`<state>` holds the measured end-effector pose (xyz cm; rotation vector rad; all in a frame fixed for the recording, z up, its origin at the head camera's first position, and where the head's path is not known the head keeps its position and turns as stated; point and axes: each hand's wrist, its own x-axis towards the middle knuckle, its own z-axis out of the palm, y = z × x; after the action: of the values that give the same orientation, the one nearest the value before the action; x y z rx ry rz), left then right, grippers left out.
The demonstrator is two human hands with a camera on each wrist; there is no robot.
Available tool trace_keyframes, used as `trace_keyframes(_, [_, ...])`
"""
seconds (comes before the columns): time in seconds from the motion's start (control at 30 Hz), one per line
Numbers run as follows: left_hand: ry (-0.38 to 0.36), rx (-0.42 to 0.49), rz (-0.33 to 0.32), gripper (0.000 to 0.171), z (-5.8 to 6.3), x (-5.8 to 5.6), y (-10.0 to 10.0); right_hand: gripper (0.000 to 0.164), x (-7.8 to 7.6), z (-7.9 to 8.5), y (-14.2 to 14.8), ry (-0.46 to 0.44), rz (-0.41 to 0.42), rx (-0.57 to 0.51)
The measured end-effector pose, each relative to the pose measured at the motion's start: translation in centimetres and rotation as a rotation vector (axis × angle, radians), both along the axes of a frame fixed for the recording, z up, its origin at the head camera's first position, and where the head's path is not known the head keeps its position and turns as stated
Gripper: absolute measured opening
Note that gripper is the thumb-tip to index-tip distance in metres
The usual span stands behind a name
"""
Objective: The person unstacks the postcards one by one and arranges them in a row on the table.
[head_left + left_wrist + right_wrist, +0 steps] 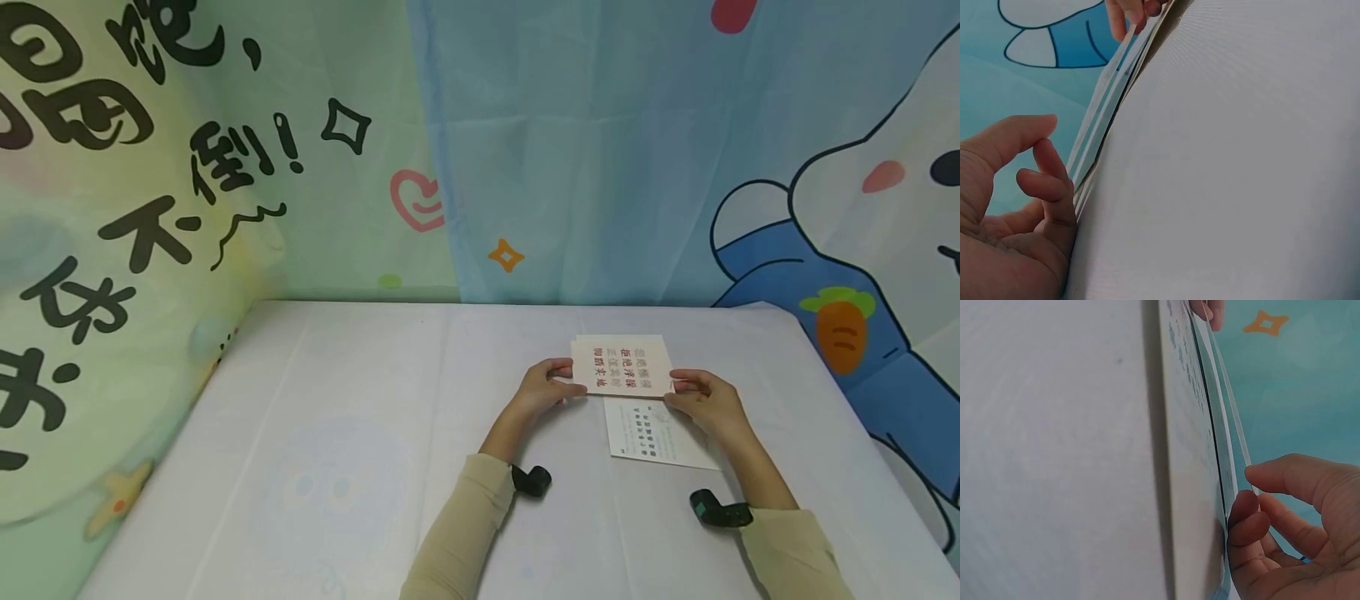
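Observation:
A cream card (621,367) with columns of red and grey characters lies over at least one more card, whose edge shows behind it. My left hand (542,388) holds it at the left edge, with the thumb over the near left corner. In the left wrist view, that hand's (1022,200) fingers are curled beside the card edges. At the near right corner my right hand (708,404) pinches the card, and the right wrist view shows thumb and forefinger on its thin edge (1235,412). A white sheet (656,433) with small dark print lies nearer me, partly covered.
White cloth covers the table (360,417). A printed curtain (570,150) with a cartoon figure and large characters stands behind and along the left. Each wrist carries a small black device, one (531,481) on the left and another (720,508) on the right.

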<state>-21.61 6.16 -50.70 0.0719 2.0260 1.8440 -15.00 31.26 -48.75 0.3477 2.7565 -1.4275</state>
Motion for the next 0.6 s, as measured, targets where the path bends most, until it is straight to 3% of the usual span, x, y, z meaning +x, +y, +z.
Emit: trace_keyframes(0.6, [-0.001,0.007,-0.005,0.054,-0.02,0.48,-0.59,0.052,0.78,0.56,-0.67,0.017,0.021,0.016])
